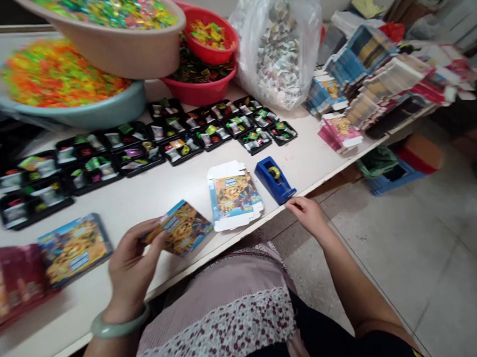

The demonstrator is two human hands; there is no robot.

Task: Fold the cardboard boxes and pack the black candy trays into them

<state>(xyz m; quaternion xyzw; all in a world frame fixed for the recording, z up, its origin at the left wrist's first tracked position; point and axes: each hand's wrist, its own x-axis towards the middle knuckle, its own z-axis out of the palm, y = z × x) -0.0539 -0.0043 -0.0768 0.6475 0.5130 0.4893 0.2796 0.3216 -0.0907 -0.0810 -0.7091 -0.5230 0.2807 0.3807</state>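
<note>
My left hand [136, 256], a pale green bangle at its wrist, is closed around the edge of a small printed box [186, 227], blue and yellow, held tilted just above the table. At the table's front edge, my right hand [306, 212] pinches thumb and finger together by the front end of a blue tape dispenser [274, 181]. Whatever lies between those fingertips is too small to make out. Between the hands a flattened printed carton [235, 195] with white flaps lies on the table. Left of my left hand rests another blue printed box [76, 244].
Rows of black trays [139, 161] with wrapped sweets line the table's middle. Behind them stand a blue tub [99, 114], a beige basin [136, 50], red basins [202, 90] and a clear bag [280, 54]. Stacked cartons [378, 91] fill the right; pink cartons [20, 286] lie left.
</note>
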